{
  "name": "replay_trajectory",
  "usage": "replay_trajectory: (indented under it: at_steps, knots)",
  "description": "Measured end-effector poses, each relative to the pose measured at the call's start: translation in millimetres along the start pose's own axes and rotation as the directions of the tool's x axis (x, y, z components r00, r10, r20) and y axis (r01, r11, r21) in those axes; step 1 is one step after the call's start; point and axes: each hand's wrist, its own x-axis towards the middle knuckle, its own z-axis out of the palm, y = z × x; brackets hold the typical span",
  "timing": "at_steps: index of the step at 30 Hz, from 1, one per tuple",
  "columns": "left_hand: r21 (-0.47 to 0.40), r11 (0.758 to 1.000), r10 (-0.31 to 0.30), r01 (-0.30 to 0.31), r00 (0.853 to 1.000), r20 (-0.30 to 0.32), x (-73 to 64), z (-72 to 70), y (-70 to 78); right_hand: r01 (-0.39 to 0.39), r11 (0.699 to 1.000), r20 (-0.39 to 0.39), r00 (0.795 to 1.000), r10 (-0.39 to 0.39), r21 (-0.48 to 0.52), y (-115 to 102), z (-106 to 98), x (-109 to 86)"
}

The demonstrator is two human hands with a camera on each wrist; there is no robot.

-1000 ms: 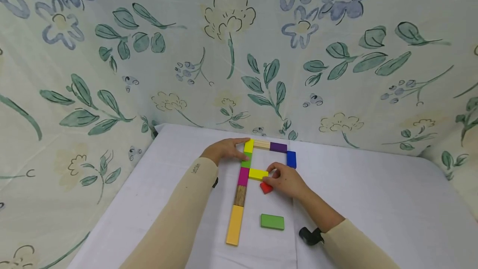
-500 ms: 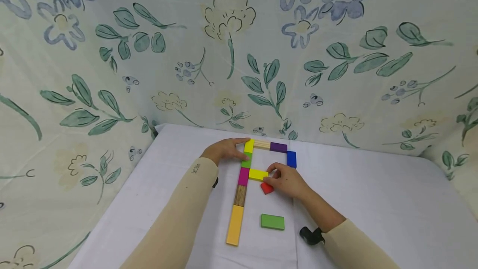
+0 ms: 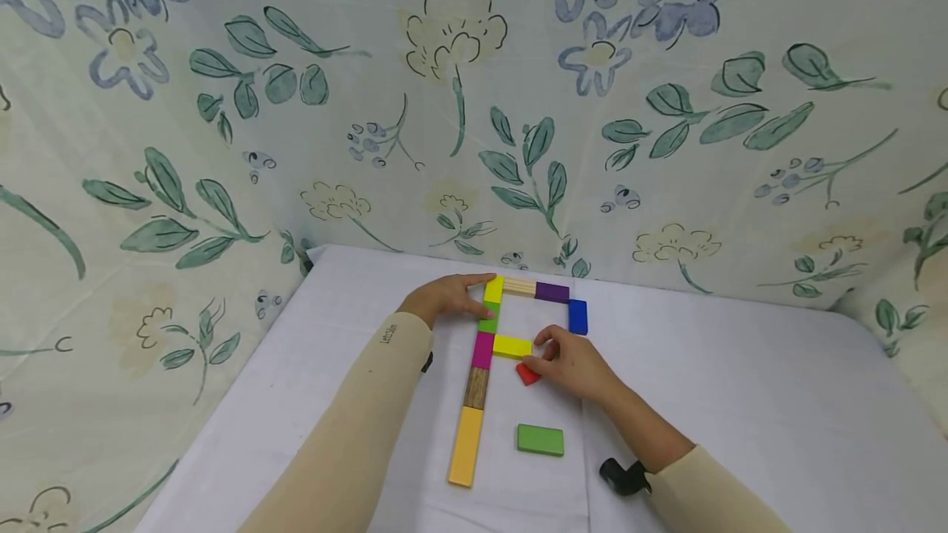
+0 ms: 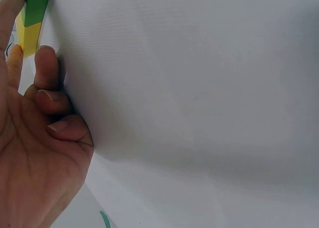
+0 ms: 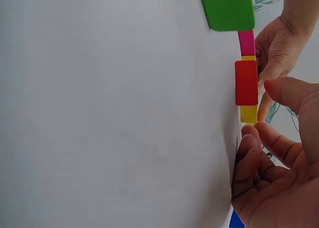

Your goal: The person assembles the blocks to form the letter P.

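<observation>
My left hand [image 3: 443,298] rests at the top of a column of blocks. Its index finger reaches the far end of a yellow block [image 3: 494,289], and its thumb touches the light green block [image 3: 488,324] below. Another yellow block [image 3: 511,347] lies crosswise against the magenta block [image 3: 483,350]. Beside its right end is my right hand [image 3: 579,363], thumb and index finger spread apart with nothing gripped. A red block [image 3: 527,375], partly hidden by the right thumb in the head view, lies just below; the right wrist view shows its whole face [image 5: 246,83].
The column continues down with a wood-grain block [image 3: 476,388] and a long orange-yellow block [image 3: 465,447]. A pale wood block [image 3: 519,287], a purple block [image 3: 552,292] and a blue block [image 3: 578,317] form the top and right side. A green block [image 3: 540,440] lies apart on the white cloth.
My right thumb and index finger have come off the crosswise yellow block and moved slightly right and down. My left hand has stayed in place.
</observation>
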Motion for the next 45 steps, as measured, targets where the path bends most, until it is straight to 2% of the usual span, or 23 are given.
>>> replay_trajectory:
  at_steps: [4,11,16,20,24,29,34,39,45]
  knots:
    - [-0.002,1.000,0.000,0.000,1.000,0.000,-0.2,0.4,0.5,0.021,0.999,0.005,1.000,-0.021,-0.040,2.6,1.4,-7.2]
    - [-0.004,1.000,-0.002,0.002,1.000,0.002,0.2,-0.8,1.0,0.014,0.975,-0.012,1.000,-0.017,-0.222,-0.6,6.1,-17.2]
    - [-0.013,1.000,0.005,-0.005,1.000,0.012,-0.1,-1.1,0.9,0.023,0.967,-0.015,0.999,-0.028,-0.252,-3.0,7.0,-19.4]
    - [-0.010,1.000,0.011,-0.011,1.000,0.008,-0.8,-1.8,1.1,0.047,0.971,0.007,0.999,-0.047,-0.233,-0.9,1.0,-20.4]
    - [-0.013,1.000,0.000,0.000,1.000,0.004,-0.7,-2.3,1.6,0.088,0.985,0.024,0.996,-0.085,-0.150,4.3,-11.8,-20.0]
    - [-0.008,1.000,0.000,0.000,1.000,0.012,-0.5,-3.0,2.2,0.090,0.995,0.010,0.996,-0.089,-0.053,10.0,-28.4,-14.5]
    - [-0.004,1.000,0.005,-0.005,1.000,0.016,0.1,-3.1,1.7,0.078,0.996,0.019,0.997,-0.077,-0.050,16.7,-32.8,-4.9]
    - [-0.022,1.000,0.000,0.000,1.000,0.013,-0.1,-3.1,1.9,0.051,0.996,0.054,0.997,-0.047,-0.074,23.3,-27.4,3.0]
    - [-0.017,1.000,-0.001,0.001,1.000,0.010,-0.3,-3.5,2.6,0.041,0.995,0.046,0.998,-0.037,-0.086,24.7,-24.1,6.8]
